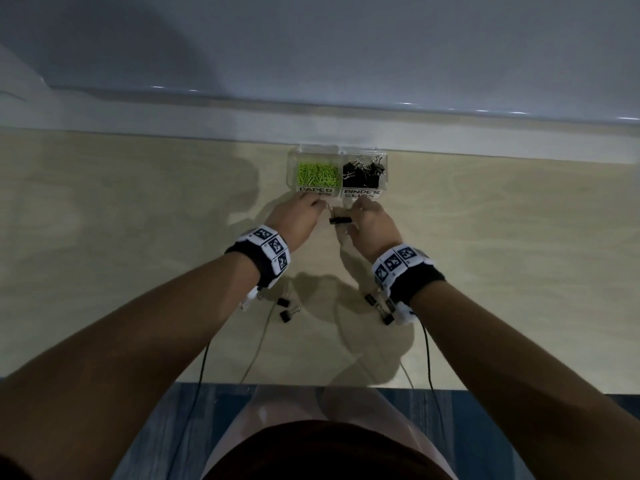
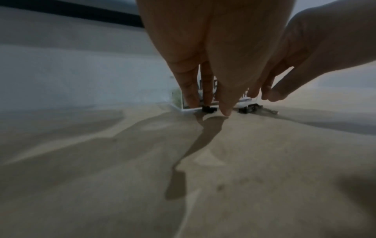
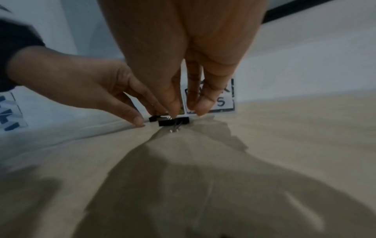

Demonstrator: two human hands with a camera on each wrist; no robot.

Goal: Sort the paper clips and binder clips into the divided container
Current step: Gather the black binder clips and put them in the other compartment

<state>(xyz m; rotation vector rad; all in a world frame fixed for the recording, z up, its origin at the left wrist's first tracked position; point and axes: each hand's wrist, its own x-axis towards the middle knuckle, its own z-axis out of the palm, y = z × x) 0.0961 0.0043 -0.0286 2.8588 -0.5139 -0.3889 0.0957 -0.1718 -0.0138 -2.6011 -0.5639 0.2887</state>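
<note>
A clear divided container [image 1: 293, 157] stands at the table's far edge. Green paper clips [image 1: 318, 174] fill its left cell and black binder clips [image 1: 363, 174] its right, above labels reading PAPER CLIPS and BINDER CLIPS. Just in front of it, two black binder clips lie side by side on the table. My left hand [image 1: 298, 213] pinches the smaller one [image 3: 153, 118] between fingers and thumb [image 2: 223, 109]. My right hand [image 1: 370, 220] points straight fingers [image 3: 200, 107] down over the other clip [image 3: 174, 122], with the thumb tip at its wire handle.
Several more black binder clips lie on the pale table under my wrists, two on the left [image 1: 287, 308] and others on the right [image 1: 379, 308]. Thin cables [image 1: 258, 341] trail from both wrist bands to the near table edge. A white wall ledge [image 1: 138, 119] runs behind the container.
</note>
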